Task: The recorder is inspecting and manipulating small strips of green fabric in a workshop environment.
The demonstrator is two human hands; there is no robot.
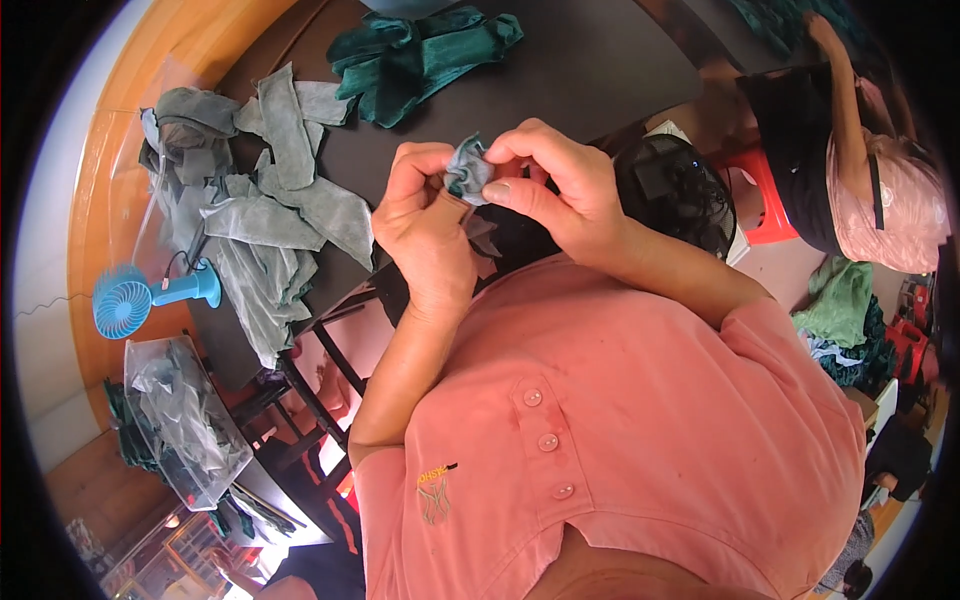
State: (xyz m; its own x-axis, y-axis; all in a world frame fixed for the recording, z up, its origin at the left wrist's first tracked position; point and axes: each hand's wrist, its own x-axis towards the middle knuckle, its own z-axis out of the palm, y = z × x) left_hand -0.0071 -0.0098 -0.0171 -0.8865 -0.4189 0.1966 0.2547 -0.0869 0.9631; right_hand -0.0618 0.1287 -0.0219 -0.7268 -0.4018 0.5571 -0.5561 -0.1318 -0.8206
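Shirtfront (680, 420) in salmon pink, with three buttons, fills the nearest part of the view. Just beyond its upper edge both bare hands meet at a small curled bundle of grey-green velvety cloth (467, 172), raised over the near edge of the dark tabletop (600, 50). The bundle lies directly between the two sets of fingertips: to the right of the left hand (425, 225), to the left of the right hand (565, 185). Neither hand is nearer, since both touch it. It is compact, slightly taller than wide, with its folds curling inward and no clear long axis.

The left forefinger and thumb are closed on the bundle's left and lower side, though the thumb's contact is partly hidden. The right thumb and forefinger pinch its right edge, a narrow gap showing between them behind the cloth.

Farther off to the left, loose grey-green cloth strips (335, 215) overlap on the tabletop, with dark green velvet pieces (420, 65) past the hands. A blue fan (125, 305) stands at the left, near a clear plastic bin (215, 488) of pale cloth. To the right sits a black mesh bag (680, 190), then a red stool (768, 205) and a co-worker in pink and black (890, 200).
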